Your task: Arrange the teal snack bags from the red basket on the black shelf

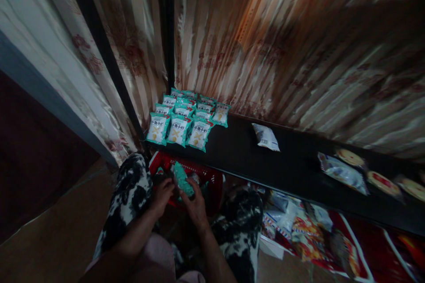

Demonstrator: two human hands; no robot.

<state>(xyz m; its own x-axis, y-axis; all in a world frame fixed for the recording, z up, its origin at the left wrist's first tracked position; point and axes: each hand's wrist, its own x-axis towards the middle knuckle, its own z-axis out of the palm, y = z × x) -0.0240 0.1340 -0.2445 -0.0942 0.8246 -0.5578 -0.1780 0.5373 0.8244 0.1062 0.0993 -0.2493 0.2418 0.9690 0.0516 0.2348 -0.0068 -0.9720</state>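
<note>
Between my hands, over a red basket (pixel 217 185), is a green snack packet (pixel 182 179). My right hand (pixel 195 203) is closed on its right side, thumb and fingers against the wrapper. At the packet's left, my left hand (pixel 163 195) has its fingers bent close to it; whether they grip it is too dark to tell. More green packets lie in the basket, partly hidden by my hands. Above the basket, several green-and-white snack packets (pixel 179 130) stand in rows at the left end of a black shelf (pixel 229 154).
A white packet (pixel 266 137) lies mid-shelf; farther right are a clear-wrapped packet (pixel 343 172) and several round wrapped items (pixel 384 183). Below the shelf, bagged snacks (pixel 305 230) fill a container. A black post (pixel 169 26) and curtains (pixel 212 31) stand behind. My knees flank the basket.
</note>
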